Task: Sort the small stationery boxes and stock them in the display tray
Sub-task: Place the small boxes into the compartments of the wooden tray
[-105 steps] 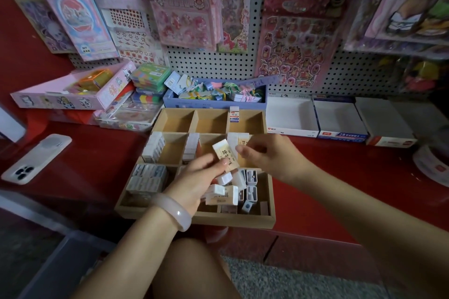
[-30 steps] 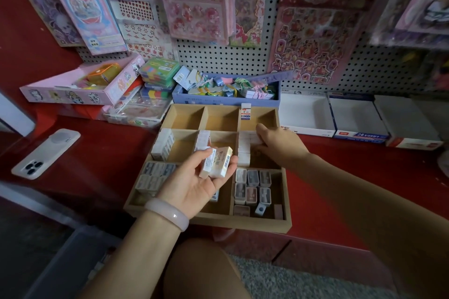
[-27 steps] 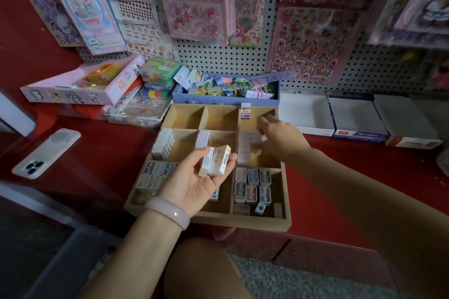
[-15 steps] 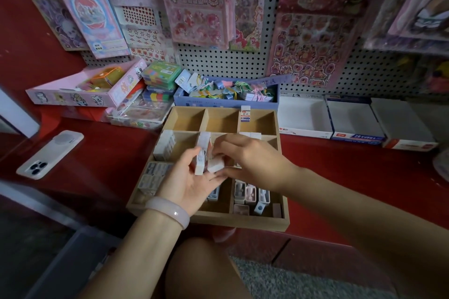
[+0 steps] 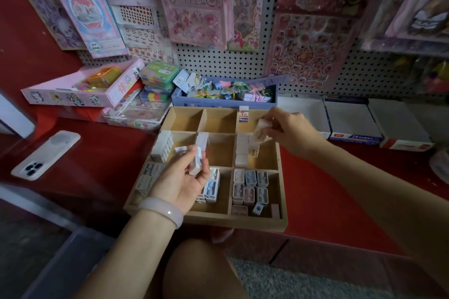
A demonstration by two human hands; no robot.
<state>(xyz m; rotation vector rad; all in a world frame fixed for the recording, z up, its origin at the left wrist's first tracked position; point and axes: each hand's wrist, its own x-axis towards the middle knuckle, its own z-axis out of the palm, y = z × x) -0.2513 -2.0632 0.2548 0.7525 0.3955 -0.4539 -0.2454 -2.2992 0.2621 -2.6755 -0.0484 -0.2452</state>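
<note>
Small boxes: one (image 5: 260, 130) pinched in the right hand (image 5: 289, 132) over the display tray's (image 5: 233, 222) right compartments, another (image 5: 196, 160) gripped by the left hand (image 5: 181, 181) above its middle.

You are in a stationery shop. Beyond your right hand (image 5: 289, 133), a white perforated pegboard wall (image 5: 267, 31) carries hanging packets of pink cartoon sticker sheets (image 5: 308, 48). On the red bench (image 5: 92, 160), beside your left hand (image 5: 182, 177), a partitioned wooden display tray (image 5: 281, 189) holds rows of small white boxed goods (image 5: 162, 145).
</note>
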